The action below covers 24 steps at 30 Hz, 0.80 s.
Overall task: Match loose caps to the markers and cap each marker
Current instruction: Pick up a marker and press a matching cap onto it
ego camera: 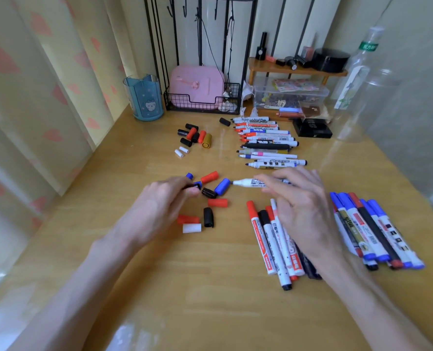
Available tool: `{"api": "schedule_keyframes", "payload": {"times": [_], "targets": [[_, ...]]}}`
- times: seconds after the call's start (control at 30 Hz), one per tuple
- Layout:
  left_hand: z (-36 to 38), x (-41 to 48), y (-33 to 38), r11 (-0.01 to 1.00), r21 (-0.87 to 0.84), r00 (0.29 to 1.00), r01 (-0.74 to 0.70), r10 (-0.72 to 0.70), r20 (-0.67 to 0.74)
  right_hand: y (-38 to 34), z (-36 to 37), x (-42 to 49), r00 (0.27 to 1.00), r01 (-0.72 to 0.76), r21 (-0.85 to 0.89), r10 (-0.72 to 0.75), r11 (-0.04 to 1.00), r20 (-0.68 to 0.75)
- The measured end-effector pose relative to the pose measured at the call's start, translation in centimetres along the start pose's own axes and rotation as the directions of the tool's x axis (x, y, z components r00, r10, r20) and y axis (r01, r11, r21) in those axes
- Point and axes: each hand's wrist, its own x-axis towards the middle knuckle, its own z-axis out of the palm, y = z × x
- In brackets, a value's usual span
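Note:
My right hand [296, 198] holds an uncapped white marker [245, 183] with its tip pointing left toward a blue cap [222, 186]. My left hand [164, 196] pinches a small dark cap [197, 185] among loose red, blue, black and white caps [211, 177] on the desk. Further back lie more loose caps [193, 136] and a row of uncapped markers [266, 143]. Capped markers [268, 239] lie under and to the right of my right hand, with another pile [372, 229] beyond.
A blue pen holder [144, 97] stands at the back left, and a wire basket with a pink box [200, 89] behind the caps. A clear plastic box [288, 95], a small wooden shelf [296, 68] and a clear bottle [359, 82] stand at the back right.

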Motion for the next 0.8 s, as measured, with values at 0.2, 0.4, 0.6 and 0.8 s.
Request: {"api": "schedule_keyframes", "payload": {"times": [0.2, 0.4, 0.6, 0.8], "targets": [[-0.2, -0.1, -1.4, 0.995, 0.097, 0.999, 0.037, -0.038, 0.006, -1.0, 0.3, -0.3, 0.995, 0.005, 0.022, -0.007, 1.000, 0.097], [-1.2, 1.1, -1.6, 0.996, -0.037, 0.997, 0.078, -0.078, -0.010, -0.2, 0.6, 0.2, 0.994, -0.043, 0.035, 0.039, 0.998, 0.098], [-1.1, 7.1, -3.4, 0.963, 0.036, 0.956, 0.268, -0.261, -0.131, -0.1, 1.7, 2.9, 0.974, -0.147, 0.106, 0.125, 0.984, 0.190], [1.7, 13.5, -6.0, 0.869, 0.077, 0.870, 0.489, -0.480, -0.112, 0.3, 2.8, 5.0, 0.965, -0.200, 0.145, 0.169, 0.969, 0.199]]}}
